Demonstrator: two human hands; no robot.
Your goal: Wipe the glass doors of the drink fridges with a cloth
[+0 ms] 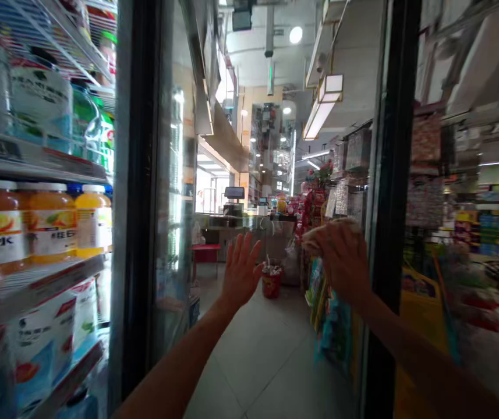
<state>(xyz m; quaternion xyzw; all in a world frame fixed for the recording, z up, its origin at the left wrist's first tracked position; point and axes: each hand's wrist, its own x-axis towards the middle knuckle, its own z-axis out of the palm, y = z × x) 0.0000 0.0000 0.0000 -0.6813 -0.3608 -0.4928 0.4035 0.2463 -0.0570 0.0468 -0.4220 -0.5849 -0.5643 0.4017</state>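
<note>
A glass door with a black frame (pixel 394 145) stands in front of me, and the shop shows through its pane. My left hand (pixel 241 272) is raised flat with its fingers spread, at the lower middle of the glass. It holds nothing; whether the palm touches the pane I cannot tell. To the right, my right hand (pixel 346 265) is closed over a pale folded cloth (pixel 314 234), near the right side of the frame. The hand is slightly blurred and hides part of the cloth.
At the left, lit cooler shelves (pixel 63 273) carry orange drink bottles (pixel 52 218), large clear bottles and pouches. Beyond the glass are a red bucket (pixel 271 285), a red stool (pixel 206 248), a counter with a screen (pixel 234 192) and hanging goods at the right.
</note>
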